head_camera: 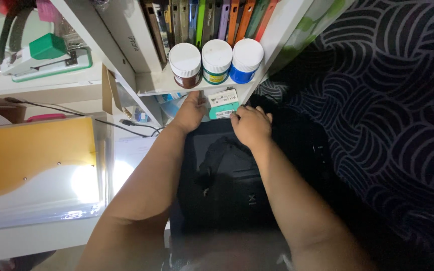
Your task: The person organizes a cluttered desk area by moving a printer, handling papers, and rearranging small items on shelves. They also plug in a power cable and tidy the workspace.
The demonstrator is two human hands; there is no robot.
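Nearest the camera the two bare forearms rise from the bottom edge and run up over a black bag [227,185] that lies under them, its long axis running away from the camera toward the shelf; at its far end both hands meet on a small teal and white box [223,104], which lies with its long side across the view, one end toward each hand, tucked just below the shelf edge; the left hand [191,111] presses flat against the box's left end, its fingers reaching up under the shelf and partly hidden, so whether they curl round the box cannot be told; the right hand [250,125] sits knuckles up, its fingers [237,116] bent and touching the box's lower right edge, though a firm grip cannot be made out; directly above the fingers, on the white shelf [151,85], stand three white-lidded jars [216,61] in a row, brown, green and blue, close over the box; behind the jars a row of coloured phone cases [212,20] stands upright; well to the left of the left hand lie a yellow and white sheet in clear film [31,170] and, farther up, a green and white stapler [41,55]; to the right of the right hand spreads a dark fabric with pale wavy lines [388,100].
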